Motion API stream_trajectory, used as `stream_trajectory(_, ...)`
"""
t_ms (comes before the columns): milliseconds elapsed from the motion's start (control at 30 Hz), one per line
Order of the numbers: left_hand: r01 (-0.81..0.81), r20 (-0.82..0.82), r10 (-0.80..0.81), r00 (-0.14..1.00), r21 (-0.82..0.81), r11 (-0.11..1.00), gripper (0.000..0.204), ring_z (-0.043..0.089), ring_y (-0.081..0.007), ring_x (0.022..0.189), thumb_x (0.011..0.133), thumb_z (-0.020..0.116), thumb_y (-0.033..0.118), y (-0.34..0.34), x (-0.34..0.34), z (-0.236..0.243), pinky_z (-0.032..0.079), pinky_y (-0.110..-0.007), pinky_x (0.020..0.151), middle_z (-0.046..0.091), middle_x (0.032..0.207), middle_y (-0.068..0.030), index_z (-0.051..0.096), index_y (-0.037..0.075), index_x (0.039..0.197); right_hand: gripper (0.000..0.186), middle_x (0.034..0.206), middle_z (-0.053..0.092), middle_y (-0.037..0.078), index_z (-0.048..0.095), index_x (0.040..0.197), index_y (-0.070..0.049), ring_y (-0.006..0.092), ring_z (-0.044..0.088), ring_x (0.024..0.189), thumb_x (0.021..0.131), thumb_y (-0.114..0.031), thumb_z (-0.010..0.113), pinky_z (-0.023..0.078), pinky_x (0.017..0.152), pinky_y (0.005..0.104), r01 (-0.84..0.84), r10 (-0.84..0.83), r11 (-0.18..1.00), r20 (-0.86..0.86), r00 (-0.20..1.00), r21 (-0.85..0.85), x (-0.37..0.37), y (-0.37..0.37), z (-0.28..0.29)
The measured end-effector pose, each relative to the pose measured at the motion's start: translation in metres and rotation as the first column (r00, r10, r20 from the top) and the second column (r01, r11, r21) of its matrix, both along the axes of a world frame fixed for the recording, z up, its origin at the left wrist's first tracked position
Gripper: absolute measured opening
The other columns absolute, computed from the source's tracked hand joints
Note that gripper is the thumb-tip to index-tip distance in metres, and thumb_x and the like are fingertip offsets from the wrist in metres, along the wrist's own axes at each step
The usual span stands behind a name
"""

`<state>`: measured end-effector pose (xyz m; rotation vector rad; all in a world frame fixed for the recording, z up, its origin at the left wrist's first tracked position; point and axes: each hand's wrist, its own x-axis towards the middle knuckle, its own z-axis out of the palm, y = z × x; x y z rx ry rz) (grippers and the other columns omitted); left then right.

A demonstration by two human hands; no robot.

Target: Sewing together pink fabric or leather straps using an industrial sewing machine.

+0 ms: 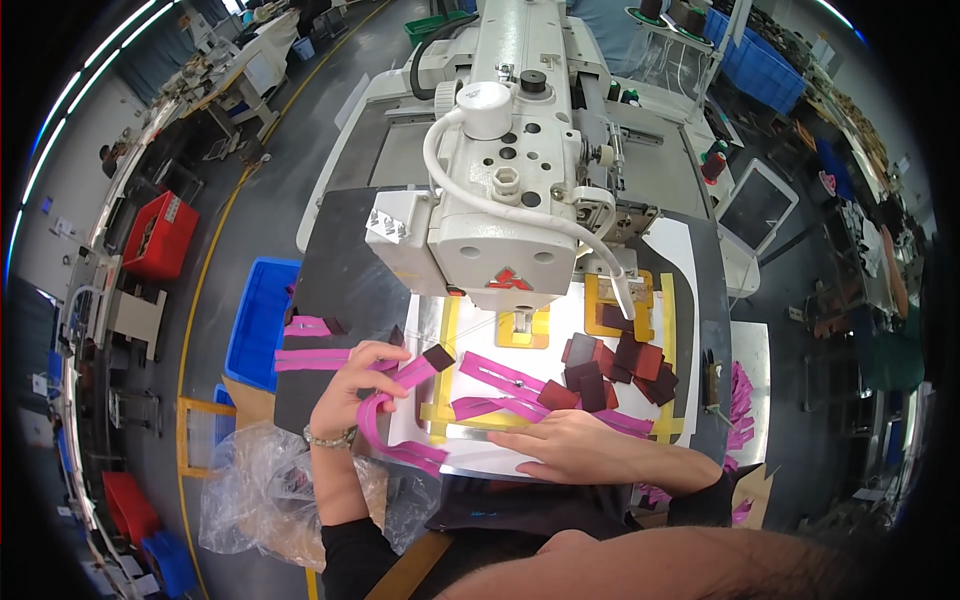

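Two hands. Left hand (350, 385) pinches one pink strap (405, 378), dark tab (438, 356) at its far end; long axis runs up-right from the fingers. Right hand (570, 447) lies flat, fingers together, pressing two crossed pink straps (500, 385) on the yellow template (447, 345). Roughly ten dark red patches (610, 368) piled beyond the right fingers. Sewing machine (505, 170) head looms beyond both. Two more straps (305, 343) left of the left fingers.

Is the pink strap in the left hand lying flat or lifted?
Lifted: the left hand pinches the pink strap above the table, its lower end curling down.
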<state>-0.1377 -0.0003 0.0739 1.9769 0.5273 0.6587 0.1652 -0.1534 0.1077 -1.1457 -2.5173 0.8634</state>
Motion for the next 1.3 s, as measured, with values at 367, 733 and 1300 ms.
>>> stream_trajectory(367,-0.156,-0.451,0.248,0.857,0.232,0.96,0.019,0.054,-0.0202,0.094,0.071,0.07,0.013,-0.015,-0.014,0.006,0.037,-0.037,0.087,0.064,0.093,-0.0012,0.07,0.012,0.09,0.024,0.08,0.051,0.004,0.058,0.093,-0.009,0.0187,0.055,0.07,0.076,-0.019,0.071,0.041,0.063,0.0318,0.179,-0.201,0.907,0.017,0.98,0.381,0.008,-0.034,-0.064)
stream_trajectory(733,0.02,-0.408,0.079,0.91,0.234,0.972,0.022,0.054,-0.024,0.084,0.069,0.074,0.02,-0.037,0.061,-0.043,0.042,-0.037,0.077,0.056,0.08,-0.0049,0.06,0.008,0.081,0.027,0.082,0.048,0.005,0.056,0.086,-0.008,0.0205,0.05,0.073,0.073,-0.024,0.073,0.037,0.063,0.0324,0.436,-0.529,0.752,0.059,0.846,0.494,0.008,-0.042,-0.077)
stream_trajectory(1300,0.117,-0.382,-0.044,0.923,0.17,0.978,0.019,0.056,-0.0194,0.069,0.072,0.071,0.011,-0.016,0.065,-0.024,0.044,-0.032,0.064,0.058,0.071,-0.0027,0.064,0.007,0.089,0.019,0.089,0.056,0.007,0.06,0.088,-0.007,0.0237,0.056,0.081,0.075,-0.014,0.072,0.041,0.07,0.035,0.437,-0.474,0.803,-0.011,0.881,0.405,0.035,-0.053,-0.074)
